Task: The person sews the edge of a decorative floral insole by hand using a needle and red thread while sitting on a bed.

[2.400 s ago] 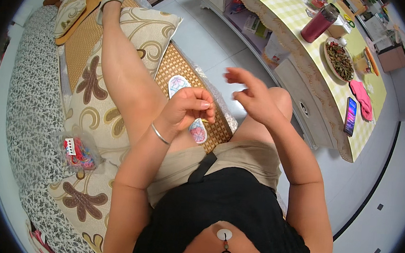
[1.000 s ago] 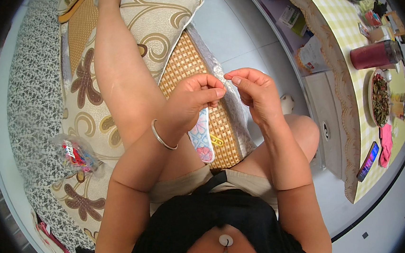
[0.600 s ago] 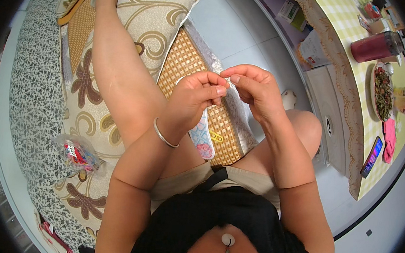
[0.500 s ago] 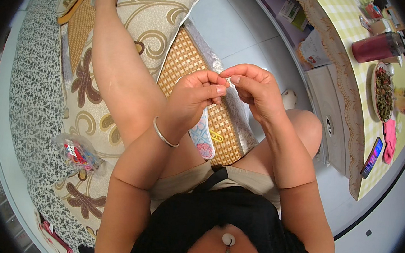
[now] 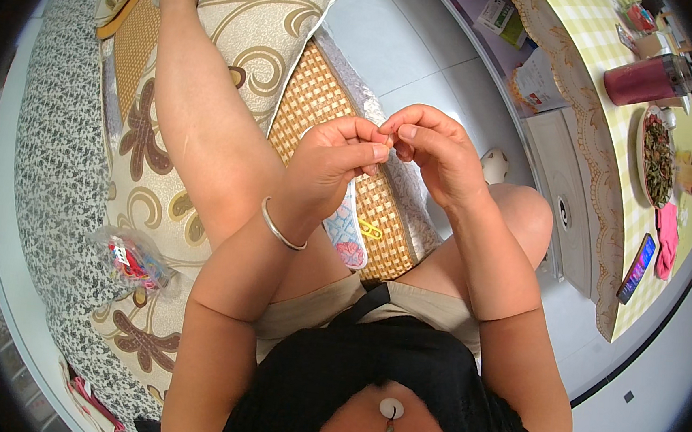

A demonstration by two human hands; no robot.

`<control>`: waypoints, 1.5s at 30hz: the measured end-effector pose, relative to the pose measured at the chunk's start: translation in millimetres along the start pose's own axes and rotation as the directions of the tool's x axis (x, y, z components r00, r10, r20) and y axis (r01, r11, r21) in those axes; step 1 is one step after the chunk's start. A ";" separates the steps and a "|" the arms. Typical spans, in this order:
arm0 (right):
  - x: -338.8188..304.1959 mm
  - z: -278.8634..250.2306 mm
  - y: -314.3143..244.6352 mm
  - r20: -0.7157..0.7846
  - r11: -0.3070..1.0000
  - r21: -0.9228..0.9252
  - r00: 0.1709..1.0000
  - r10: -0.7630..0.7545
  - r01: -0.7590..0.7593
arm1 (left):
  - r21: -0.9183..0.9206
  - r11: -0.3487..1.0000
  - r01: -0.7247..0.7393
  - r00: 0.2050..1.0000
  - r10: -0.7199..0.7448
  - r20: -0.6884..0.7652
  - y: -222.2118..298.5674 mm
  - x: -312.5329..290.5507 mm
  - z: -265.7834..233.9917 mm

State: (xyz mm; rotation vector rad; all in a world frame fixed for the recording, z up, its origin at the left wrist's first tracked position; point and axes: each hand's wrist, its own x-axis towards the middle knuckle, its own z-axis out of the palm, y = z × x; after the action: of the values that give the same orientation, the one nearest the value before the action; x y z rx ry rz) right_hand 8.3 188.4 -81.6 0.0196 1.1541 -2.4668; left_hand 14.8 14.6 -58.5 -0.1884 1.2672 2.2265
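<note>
Over my lap, my left hand (image 5: 341, 152) and my right hand (image 5: 434, 152) meet at the fingertips. Each is closed in a pinch between thumb and forefinger. Whatever lies between the fingers is too small to make out. A bangle circles my left wrist. Below the hands, a patterned insole-shaped cloth (image 5: 349, 245) in blue, pink and white rests on the woven mat (image 5: 391, 207), partly hidden by my left forearm. Beside it on the mat lies a yellow clip-like thing (image 5: 370, 229).
Left of my leg, a clear plastic bag (image 5: 133, 260) of colourful strands lies on the floral seat cover. At right, the checkered table (image 5: 592, 32) bears a dark red bottle (image 5: 639, 80), a dish of dried plant pieces (image 5: 657, 159), a pink cloth (image 5: 666, 241) and a phone (image 5: 637, 269).
My hands stay almost in place, with the fingertips shifting slightly against each other. My right fingers are a little more curled in. The things around have not moved.
</note>
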 end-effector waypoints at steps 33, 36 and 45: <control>-4.2 6.2 -2.2 -0.056 0.975 -0.193 0.991 -0.120 0.107 | 0.173 0.983 -0.064 0.993 0.079 -0.085 2.4 -5.9 7.5; -5.5 7.0 -3.5 -0.058 0.974 -0.194 0.990 -0.132 0.118 | 0.172 0.982 -0.075 0.992 0.091 -0.086 2.5 -6.8 7.1; -5.4 6.8 -4.2 -0.057 0.986 -0.136 0.993 -0.103 0.094 | 0.156 0.984 -0.081 0.993 0.093 -0.072 4.2 -8.0 8.8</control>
State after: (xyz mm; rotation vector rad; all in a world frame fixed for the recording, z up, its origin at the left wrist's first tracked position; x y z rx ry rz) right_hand 12.7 187.7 -73.1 0.0033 1.3758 -2.4848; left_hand 20.5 17.1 -47.5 -0.1660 1.5090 2.2017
